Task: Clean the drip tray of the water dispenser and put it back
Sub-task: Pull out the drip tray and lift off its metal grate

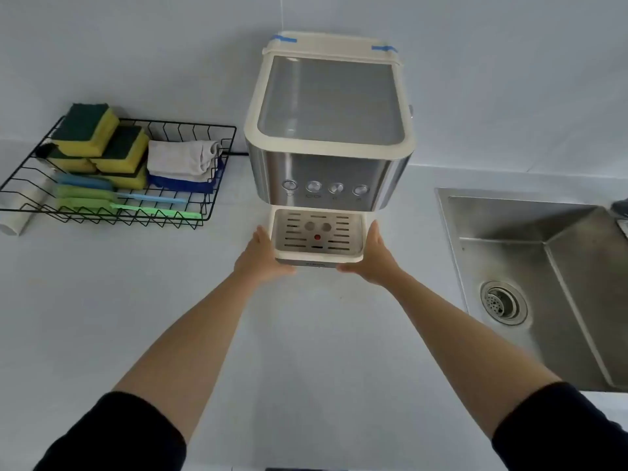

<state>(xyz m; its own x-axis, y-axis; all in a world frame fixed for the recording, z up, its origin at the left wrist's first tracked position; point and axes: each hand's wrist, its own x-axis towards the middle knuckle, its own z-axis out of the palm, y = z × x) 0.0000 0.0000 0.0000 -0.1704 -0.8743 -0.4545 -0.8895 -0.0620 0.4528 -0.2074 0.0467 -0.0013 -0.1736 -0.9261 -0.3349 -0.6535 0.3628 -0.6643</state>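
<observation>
There is tiny writing on the front edge of the tray (318, 251), but it is too blurry to read. The four round buttons (324, 187) on the dispenser (328, 130) have small marks under them, too small to tell.

Left of the dispenser a black wire basket (112, 171) sits on the white counter (306, 334). In it are yellow and green sponges (98, 141), a folded gray cloth (183, 158) on top of a blue cloth (185, 185), and blue and green brushes (112, 198). A white roll (20, 212) lies at the basket's left end.

The dispenser stands by the wall, with blue tape (284, 39) on its top corners. The tray sits at the bottom of the dispenser, under the buttons. It has slots and a red dot (317, 237) on top.

The left hand (261, 254) grips the tray's left side. The right hand (370, 258) grips its right side. Both thumbs curl under the front edge. Nothing lies between the arms and the tray.

Right of the dispenser is a steel sink (543, 266) with a round drain (503, 302).
</observation>
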